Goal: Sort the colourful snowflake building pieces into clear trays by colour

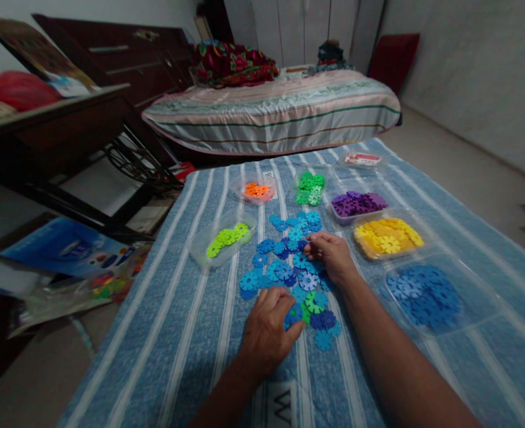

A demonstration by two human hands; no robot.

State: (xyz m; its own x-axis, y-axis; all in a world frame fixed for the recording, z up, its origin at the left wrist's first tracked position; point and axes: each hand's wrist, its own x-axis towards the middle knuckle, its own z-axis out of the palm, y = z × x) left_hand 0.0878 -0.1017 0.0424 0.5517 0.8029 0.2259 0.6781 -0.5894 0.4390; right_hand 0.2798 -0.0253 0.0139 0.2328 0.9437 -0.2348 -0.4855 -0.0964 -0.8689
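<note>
Grip of the left hand [269,324]: thumb and forefinger curve around a blue disc [293,315] at the near end of the pile; whether the disc is pinched cannot be told. Grip of the right hand [331,255]: thumb and fingertips are drawn together at a dark blue disc [301,244]; contact is partly hidden, so a firm pinch cannot be confirmed.

Loose notched discs [282,271], mostly in shades of blue, lie overlapping in the middle of the surface [173,285], which is covered by a blue cloth with white stripes. Two green discs [315,302] lie among them, between the hands.

Clear containers stand around the pile, sorted as follows. Left side: lime discs [227,239]. Far side: orange discs [257,189] and green discs in a separate container [310,188]. Right side, from far to near: purple discs [359,203], yellow discs [388,235] and a larger batch of blue discs [424,295]. Beyond the surface stands a bed [271,113].
</note>
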